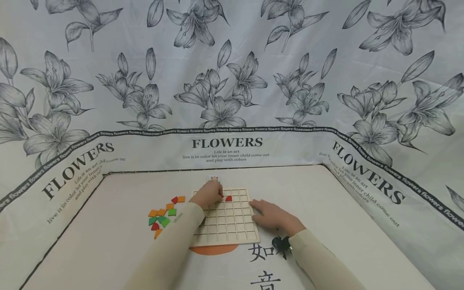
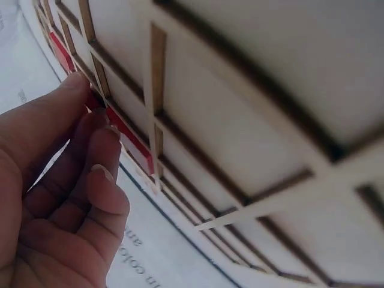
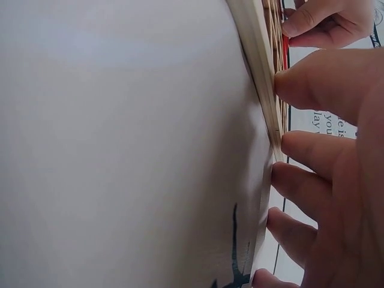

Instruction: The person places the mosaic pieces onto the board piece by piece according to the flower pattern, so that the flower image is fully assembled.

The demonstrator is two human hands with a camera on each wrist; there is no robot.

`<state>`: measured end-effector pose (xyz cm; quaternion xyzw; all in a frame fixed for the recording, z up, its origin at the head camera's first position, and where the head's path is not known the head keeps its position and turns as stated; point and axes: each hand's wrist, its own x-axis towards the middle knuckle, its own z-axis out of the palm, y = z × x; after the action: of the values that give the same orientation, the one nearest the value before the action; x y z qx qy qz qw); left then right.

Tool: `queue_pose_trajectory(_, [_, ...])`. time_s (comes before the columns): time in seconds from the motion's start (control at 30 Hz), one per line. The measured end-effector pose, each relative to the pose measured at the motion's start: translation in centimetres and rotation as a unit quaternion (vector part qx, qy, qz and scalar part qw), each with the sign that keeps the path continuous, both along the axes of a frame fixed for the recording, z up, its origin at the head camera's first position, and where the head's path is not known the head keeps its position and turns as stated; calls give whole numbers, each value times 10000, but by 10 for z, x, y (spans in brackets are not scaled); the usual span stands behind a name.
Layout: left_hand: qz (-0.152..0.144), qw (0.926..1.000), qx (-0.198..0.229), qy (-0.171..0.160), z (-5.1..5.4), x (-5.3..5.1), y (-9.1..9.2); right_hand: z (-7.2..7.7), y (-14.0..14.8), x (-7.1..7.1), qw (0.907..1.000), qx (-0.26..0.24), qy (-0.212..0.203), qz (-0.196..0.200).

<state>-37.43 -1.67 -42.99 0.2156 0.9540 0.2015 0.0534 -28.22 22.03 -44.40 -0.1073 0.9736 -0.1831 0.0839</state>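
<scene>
Nearest me, the right grip [image 1: 273, 216] has its fingers spread and fairly straight, fingertips against the right edge of the gridded wooden board [image 1: 237, 227], holding nothing. Off to the board's left, loose coloured tiles [image 1: 161, 219] lie on the tabletop [image 1: 108, 233]. Farther out, my left grip [image 1: 207, 194] is closed to a pinch on a red piece [image 2: 93, 101] over the board's far rows. That piece lies right at the fingertips, so the left is nearer; what counts, I judge, is how it sits to the cell beneath. I can't make out its long axis. The head view gives me one red tile [image 1: 228, 198] just to its right; only the left wrist view shows a second red tile [image 2: 131, 139], on the pinch's other side. Beyond the board lies a small patterned card [image 1: 214, 178].
</scene>
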Motion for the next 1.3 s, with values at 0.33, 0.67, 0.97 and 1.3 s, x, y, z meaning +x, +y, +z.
queue_pose_trajectory(0.33, [-150,9951,-905,377,4,6,7,0,-1,1,10000,13,20,18])
queue_pose_trajectory(0.67, [-152,9939,-965,510,4,11,6,0,0,2,10000,-35,-10,48])
queue_pose_trajectory(0.97, [-64,9937,-896,665,13,19,-18,3,-2,1,9999,67,-66,104])
queue_pose_trajectory(1.3, [432,9949,-699,590,21,13,-77,7,-3,0,9997,61,-174,156])
